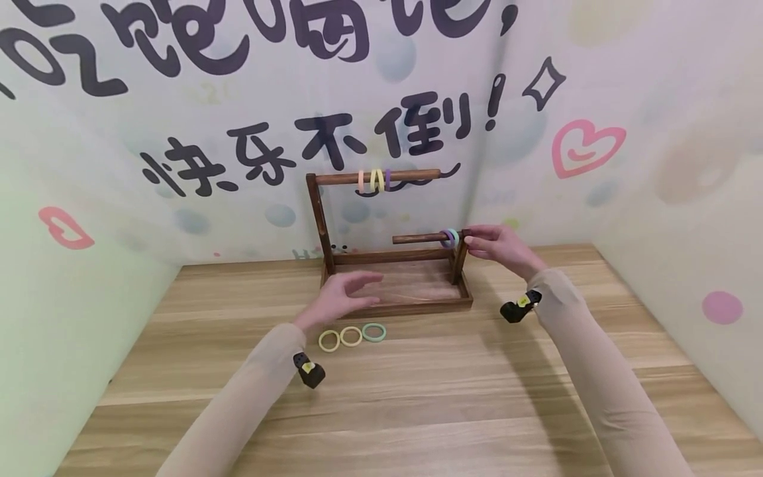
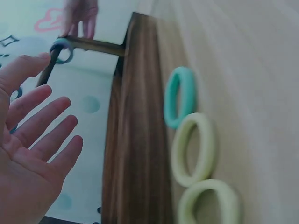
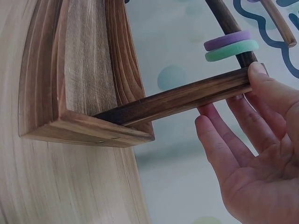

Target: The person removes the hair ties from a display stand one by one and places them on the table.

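A dark wooden rack [image 1: 387,306] with a tray base stands on the table. My right hand [image 1: 503,248] pinches the top of its short right post [image 3: 187,98], thumb on one side and fingers on the other. Beside that grip, a purple ring band [image 3: 227,41] and a mint ring band [image 3: 232,50] hang on the lower bar [image 1: 417,238]. My left hand [image 1: 340,298] hovers at the rack's front left, fingers spread and holding nothing. Near it lie a green ring band [image 2: 180,97] and two yellow ring bands [image 2: 176,154] in a row on the table.
Several ring bands, orange, yellow and purple, hang on the upper bar [image 1: 417,175], carried by the tall left post [image 1: 318,218]. Behind the wooden table [image 1: 447,397] is a printed wall covering [image 1: 238,218]; side walls stand left and right.
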`<control>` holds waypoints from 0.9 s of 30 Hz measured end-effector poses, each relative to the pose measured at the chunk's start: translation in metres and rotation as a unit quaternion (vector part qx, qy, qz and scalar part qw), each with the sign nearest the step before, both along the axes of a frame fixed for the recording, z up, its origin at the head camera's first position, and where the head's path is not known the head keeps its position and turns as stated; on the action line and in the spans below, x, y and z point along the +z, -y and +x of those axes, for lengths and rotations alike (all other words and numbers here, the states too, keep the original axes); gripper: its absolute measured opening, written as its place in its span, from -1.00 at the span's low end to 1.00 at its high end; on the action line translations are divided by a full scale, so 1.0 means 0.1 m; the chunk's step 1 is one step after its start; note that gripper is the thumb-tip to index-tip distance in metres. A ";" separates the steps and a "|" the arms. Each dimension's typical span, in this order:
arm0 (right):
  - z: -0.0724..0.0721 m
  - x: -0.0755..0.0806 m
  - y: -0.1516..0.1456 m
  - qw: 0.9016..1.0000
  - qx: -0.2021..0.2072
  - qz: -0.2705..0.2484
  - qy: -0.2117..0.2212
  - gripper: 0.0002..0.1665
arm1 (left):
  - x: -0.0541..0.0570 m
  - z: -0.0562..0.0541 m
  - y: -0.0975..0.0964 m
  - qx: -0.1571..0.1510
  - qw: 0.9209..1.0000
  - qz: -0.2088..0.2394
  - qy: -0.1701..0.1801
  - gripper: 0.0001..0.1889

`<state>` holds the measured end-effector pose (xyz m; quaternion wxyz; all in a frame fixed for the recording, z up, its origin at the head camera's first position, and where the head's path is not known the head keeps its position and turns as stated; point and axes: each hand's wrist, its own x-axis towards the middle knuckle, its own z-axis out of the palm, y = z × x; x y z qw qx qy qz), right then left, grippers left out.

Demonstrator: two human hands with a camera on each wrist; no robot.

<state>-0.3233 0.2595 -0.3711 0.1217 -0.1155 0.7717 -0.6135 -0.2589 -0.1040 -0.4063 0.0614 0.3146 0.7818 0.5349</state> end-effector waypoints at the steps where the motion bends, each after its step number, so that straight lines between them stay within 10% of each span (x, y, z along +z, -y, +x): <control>1: 0.00 0.00 0.00 1.000 -0.001 0.001 0.000 -0.38 | 0.02 -0.02 0.00 0.004 1.000 0.010 0.002 -0.53; 27: -0.02 -0.02 -0.02 1.000 0.006 -0.005 0.006 -0.38 | 0.43 -0.44 -0.21 0.078 0.997 0.007 -0.010 -0.46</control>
